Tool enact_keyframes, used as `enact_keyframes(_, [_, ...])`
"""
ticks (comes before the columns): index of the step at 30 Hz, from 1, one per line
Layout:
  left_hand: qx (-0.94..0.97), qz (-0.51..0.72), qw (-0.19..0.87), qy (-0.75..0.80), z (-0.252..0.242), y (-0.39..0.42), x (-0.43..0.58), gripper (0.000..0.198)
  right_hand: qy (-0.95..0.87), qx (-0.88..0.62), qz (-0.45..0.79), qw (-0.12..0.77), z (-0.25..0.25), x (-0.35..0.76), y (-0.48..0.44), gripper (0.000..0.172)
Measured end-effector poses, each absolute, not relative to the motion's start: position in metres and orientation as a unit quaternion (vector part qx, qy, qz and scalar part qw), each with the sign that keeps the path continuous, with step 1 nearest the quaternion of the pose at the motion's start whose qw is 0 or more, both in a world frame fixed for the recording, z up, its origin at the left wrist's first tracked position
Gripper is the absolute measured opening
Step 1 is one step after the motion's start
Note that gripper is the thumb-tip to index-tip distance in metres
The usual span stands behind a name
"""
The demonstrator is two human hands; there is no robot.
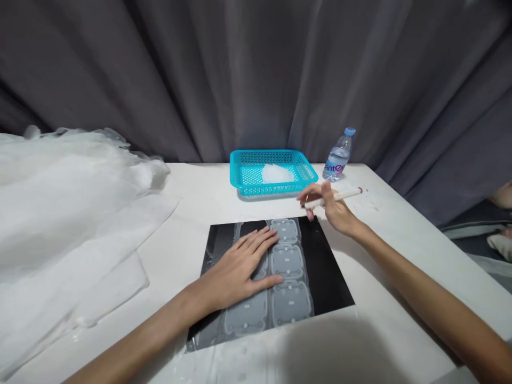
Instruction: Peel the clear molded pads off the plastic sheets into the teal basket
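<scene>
My left hand (pixel 240 264) lies flat, fingers spread, on a clear plastic strip of moulded pockets (pixel 288 277) that runs across a black sheet (pixel 328 272) on the white table (pixel 192 224). My right hand (pixel 330 208) hovers past the sheet's far right corner and grips a white pen with a red cap (pixel 344 196), held level and pointing right. The pen's near end is hidden in my fingers.
A turquoise plastic basket (pixel 304 173) with clear bits inside stands at the table's back edge. A small water bottle (pixel 339 157) is to its right. A heap of white sheer fabric (pixel 68 213) covers the table's left side. Grey curtains hang behind.
</scene>
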State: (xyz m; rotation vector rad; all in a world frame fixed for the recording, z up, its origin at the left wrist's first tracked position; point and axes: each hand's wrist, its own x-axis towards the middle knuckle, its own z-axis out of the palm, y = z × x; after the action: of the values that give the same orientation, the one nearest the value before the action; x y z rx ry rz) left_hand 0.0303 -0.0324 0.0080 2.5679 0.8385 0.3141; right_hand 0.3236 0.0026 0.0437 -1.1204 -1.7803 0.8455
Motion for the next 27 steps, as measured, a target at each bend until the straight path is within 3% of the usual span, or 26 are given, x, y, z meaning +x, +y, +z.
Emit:
enact_keyframes(2, [0.921,0.141,0.212,0.296,0.011,-0.025,0.036,0.066,-0.701,-0.418,0.434,0.382,0.04,0.324,-0.023,0.075])
enact_keyframes(5, [0.92,0.169,0.231,0.266,0.01,-0.012,0.047,0.048,-0.715,-0.42,0.444,0.339,0.033,0.324,-0.044,0.048])
enact_keyframes(9, [0.923,0.162,0.248,0.244,0.003,-0.003,0.054,0.05,-0.732,-0.431,0.432,0.304,0.024,0.324,-0.052,0.021])
enact_keyframes(15, [0.927,0.167,0.23,0.246,0.004,-0.005,0.053,0.059,-0.752,-0.426,0.404,0.3,0.021,0.323,-0.052,0.021])
enact_keyframes(21, [0.929,0.198,0.187,0.252,0.005,-0.008,0.057,0.041,-0.781,-0.416,0.359,0.296,0.027,0.324,-0.051,0.018])
enact_keyframes(27, [0.926,0.176,0.18,0.282,0.004,-0.006,0.056,0.053,-0.811,-0.393,0.314,0.298,0.018,0.323,-0.049,0.016])
